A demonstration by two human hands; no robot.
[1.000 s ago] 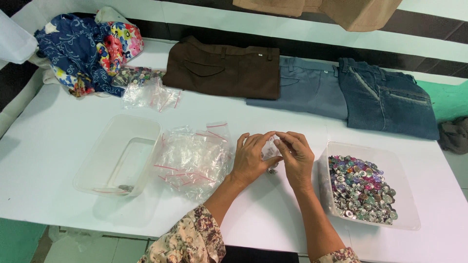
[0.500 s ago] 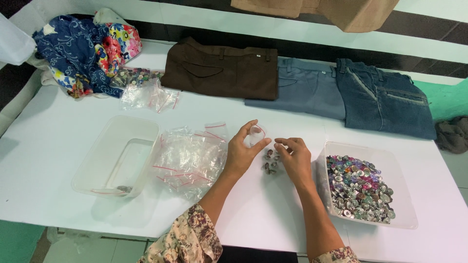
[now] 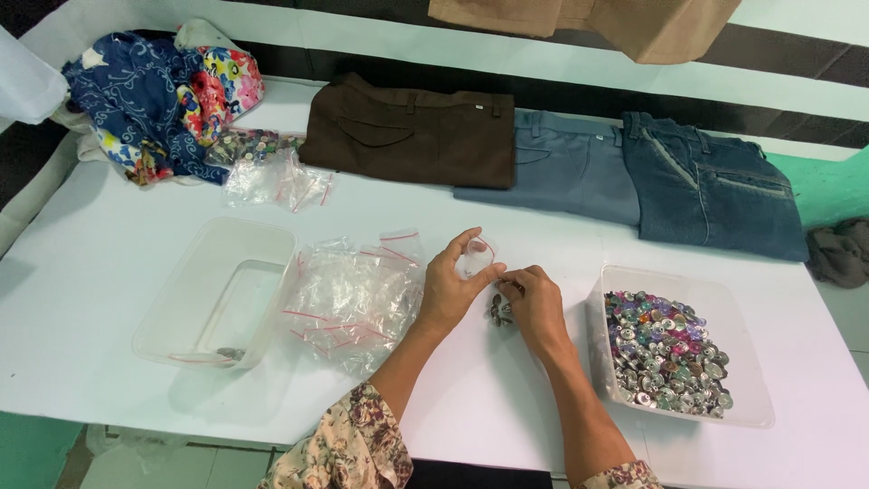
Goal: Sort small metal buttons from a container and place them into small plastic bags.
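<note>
A white table (image 3: 109, 272) ran the width of the room, backed by a wall banded in black and white, with a green edge showing at the far right. Near the middle of it the person's left hand (image 3: 450, 290) held a small clear plastic zip bag (image 3: 474, 257) pinched open between thumb and fingers, lifted just off the surface. The right hand (image 3: 534, 306) was curled beside it, fingers closed around a little cluster of silvery metal buttons (image 3: 499, 310) — the two hands nearly touching.

Just right of that hand stood a clear rectangular plastic tub (image 3: 751, 407) heaped with coloured and silver buttons, close to the table's front edge. To the left lay a loose pile of clear zip bags with red seal strips (image 3: 348, 294), and beyond it a second clear plastic tub (image 3: 222, 290), nearly bare except for something small and dark in its near corner that I could not make out. Open tabletop lay in front of the hands and along the far left.

Across the back sat folded brown trousers (image 3: 412, 131), grey-blue trousers (image 3: 566, 163) and dark blue jeans (image 3: 715, 186), with a heap of blue floral cloth (image 3: 154, 95) at the left. A tan garment (image 3: 588, 23) hung above, cut off by the top edge — and a grey cloth (image 3: 842, 254) was half lost at the right.
</note>
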